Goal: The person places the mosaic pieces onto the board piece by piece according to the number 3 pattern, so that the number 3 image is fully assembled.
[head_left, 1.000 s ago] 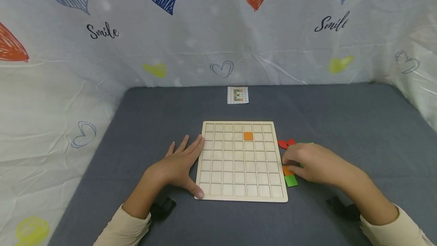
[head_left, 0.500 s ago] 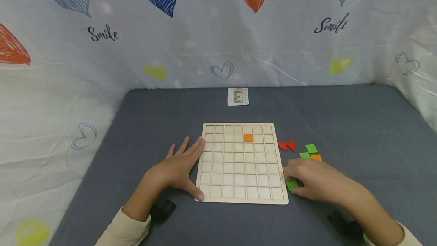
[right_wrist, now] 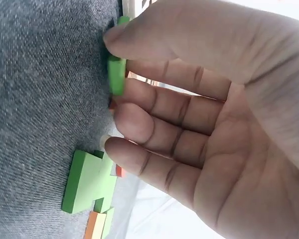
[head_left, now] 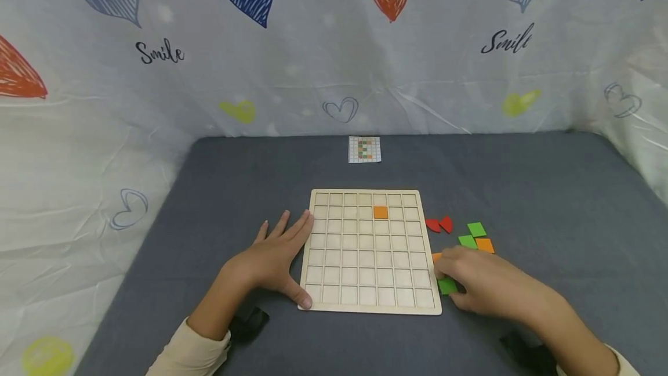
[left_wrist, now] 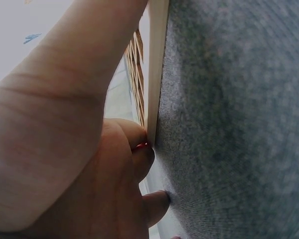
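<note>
A pale wooden grid board [head_left: 370,310] lies on the table with one orange square tile [head_left: 381,212] in its upper part. My left hand [head_left: 276,254] rests against the board's left side, fingers spread and thumb at the near corner. On the board's right, my right hand [head_left: 480,278] pinches a green square tile [head_left: 447,287] between thumb and fingers. The right wrist view shows the thumb on this green tile [right_wrist: 117,77], low over the cloth. Just beyond it an orange tile [head_left: 436,257] peeks out, mostly covered by the fingers.
Two red pieces [head_left: 439,225] lie right of the board, with green tiles [head_left: 476,229] and an orange tile [head_left: 485,245] farther right. A small printed pattern card [head_left: 365,149] is at the table's far edge, before a heart-patterned curtain [head_left: 313,62].
My right hand has come nearer along the board's right side, from the orange tile to the green one, uncovering green and orange tiles behind it. My left hand stays in place.
</note>
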Demonstrator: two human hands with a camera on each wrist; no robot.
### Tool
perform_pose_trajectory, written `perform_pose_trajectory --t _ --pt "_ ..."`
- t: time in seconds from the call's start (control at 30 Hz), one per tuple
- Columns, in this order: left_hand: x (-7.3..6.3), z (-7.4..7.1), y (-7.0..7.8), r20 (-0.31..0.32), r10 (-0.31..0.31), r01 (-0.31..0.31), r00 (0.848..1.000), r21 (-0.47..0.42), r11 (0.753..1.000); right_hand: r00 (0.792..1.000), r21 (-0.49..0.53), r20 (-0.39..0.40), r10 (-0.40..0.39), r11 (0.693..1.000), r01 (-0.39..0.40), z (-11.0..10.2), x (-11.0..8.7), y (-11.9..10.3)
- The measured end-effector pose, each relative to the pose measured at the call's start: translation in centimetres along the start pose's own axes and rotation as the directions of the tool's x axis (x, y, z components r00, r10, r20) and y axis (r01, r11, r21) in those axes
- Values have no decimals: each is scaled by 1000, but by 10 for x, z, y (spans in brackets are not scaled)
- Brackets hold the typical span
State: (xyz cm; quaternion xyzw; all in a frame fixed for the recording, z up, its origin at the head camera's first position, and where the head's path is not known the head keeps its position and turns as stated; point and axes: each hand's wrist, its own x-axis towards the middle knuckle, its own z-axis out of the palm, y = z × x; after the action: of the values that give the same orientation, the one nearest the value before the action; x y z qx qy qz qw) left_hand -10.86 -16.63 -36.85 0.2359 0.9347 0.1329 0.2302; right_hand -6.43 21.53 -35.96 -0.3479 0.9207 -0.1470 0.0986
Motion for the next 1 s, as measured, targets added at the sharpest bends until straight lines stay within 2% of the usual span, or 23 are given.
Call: perform_pose_trajectory --t 0.5,0.8,1.0 --pt "-1 -4 1 1 2 -2 1000 -4 1000 998 -17 -54 -42 999 41 -13 8 -1" --pt "-1 -3 2 2 -1 1 1000 -1 1000 986 -28 -106 -125 992 123 -17 36 -1" --pt "0 -1 1 8 0 0 1000 -14 1000 983 -48 -109 -145 989 141 -17 53 -4"
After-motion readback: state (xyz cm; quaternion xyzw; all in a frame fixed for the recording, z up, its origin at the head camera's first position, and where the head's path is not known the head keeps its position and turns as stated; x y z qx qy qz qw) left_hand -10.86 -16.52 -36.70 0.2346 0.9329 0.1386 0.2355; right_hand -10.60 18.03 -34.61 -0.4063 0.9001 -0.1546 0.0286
